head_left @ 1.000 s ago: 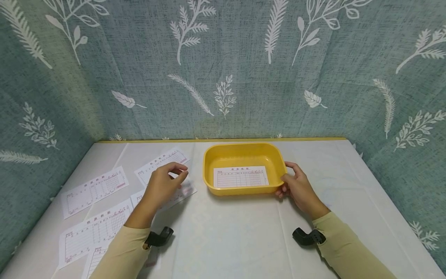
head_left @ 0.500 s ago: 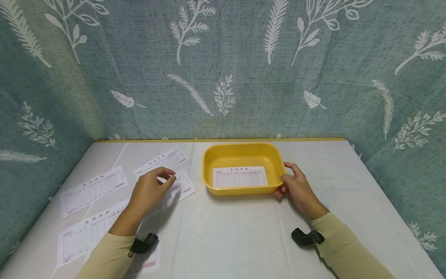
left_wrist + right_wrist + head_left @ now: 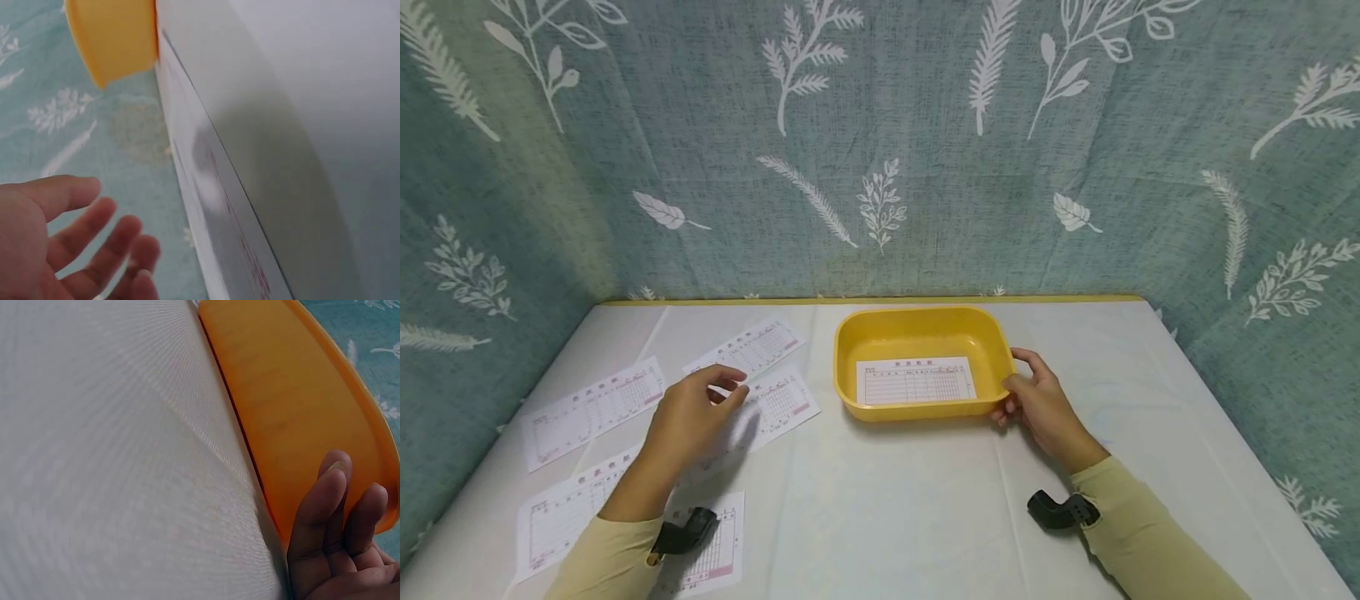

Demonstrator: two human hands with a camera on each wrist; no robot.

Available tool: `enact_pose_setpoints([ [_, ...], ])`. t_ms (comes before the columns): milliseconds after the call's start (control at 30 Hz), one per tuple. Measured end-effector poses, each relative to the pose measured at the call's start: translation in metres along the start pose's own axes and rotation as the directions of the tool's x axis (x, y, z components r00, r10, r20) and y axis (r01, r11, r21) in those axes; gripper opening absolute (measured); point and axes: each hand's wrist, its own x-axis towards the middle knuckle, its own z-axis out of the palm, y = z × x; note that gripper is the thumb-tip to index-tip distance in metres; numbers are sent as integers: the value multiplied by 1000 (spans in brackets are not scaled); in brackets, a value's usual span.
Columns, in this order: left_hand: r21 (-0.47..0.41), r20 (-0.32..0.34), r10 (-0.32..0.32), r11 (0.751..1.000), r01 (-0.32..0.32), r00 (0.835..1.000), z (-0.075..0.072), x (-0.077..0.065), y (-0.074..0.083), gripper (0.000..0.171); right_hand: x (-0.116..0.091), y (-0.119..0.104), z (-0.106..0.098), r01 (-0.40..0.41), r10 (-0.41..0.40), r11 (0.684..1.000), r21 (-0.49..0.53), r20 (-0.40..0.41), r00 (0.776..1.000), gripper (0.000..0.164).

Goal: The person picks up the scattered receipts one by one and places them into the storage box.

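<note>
A yellow plastic tub (image 3: pixel 917 412) stands at the middle of the table, with one printed receipt slip (image 3: pixel 914 380) lying flat inside. My right hand (image 3: pixel 1047 410) grips the tub's right front corner, thumb at the rim. In the right wrist view, the fingers (image 3: pixel 320 506) lie against the tub's side wall (image 3: pixel 281 406). Over the loose slips on the left hovers my left hand (image 3: pixel 688 421), fingers loosely bent and holding nothing. The left wrist view shows this hand (image 3: pixel 75 244) apart from the slip (image 3: pixel 215 187) beside it. Nearest to its fingertips is a slip (image 3: pixel 786 404).
Several more printed slips lie on the left: one at the back (image 3: pixel 767 343), one far left (image 3: pixel 593 412), one in front of that (image 3: pixel 561 512), and one near the front edge (image 3: pixel 722 542). A patterned green cloth (image 3: pixel 880 125) encloses the white table (image 3: pixel 895 508).
My left hand has drawn away from the tub, moving left over the slips, with its fingers still bent and nothing held. The right hand and the tub have stayed in place.
</note>
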Motion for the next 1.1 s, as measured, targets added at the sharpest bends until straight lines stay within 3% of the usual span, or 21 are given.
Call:
enact_pose_setpoints([
  [267, 101, 102, -36, 995, 25, 994, -1, 3, -13, 40, 0, 0, 2, -2, 2, 1000, 3, 2, 1000, 56],
  [633, 141, 133, -40, 990, 21, 990, 1, 10, -21, 41, -2, -3, -3, 28, -28, 1000, -9, 4, 1000, 55],
  [900, 152, 168, -63, 988, 37, 984, 3, 2, -24, 44, -4, 0, -1, -5, 5, 1000, -8, 10, 1000, 57],
  [1100, 162, 146, -77, 985, 53, 986, 3, 0, -27, 46, -2, 1, 2, -5, 5, 1000, -6, -1, 1000, 57],
])
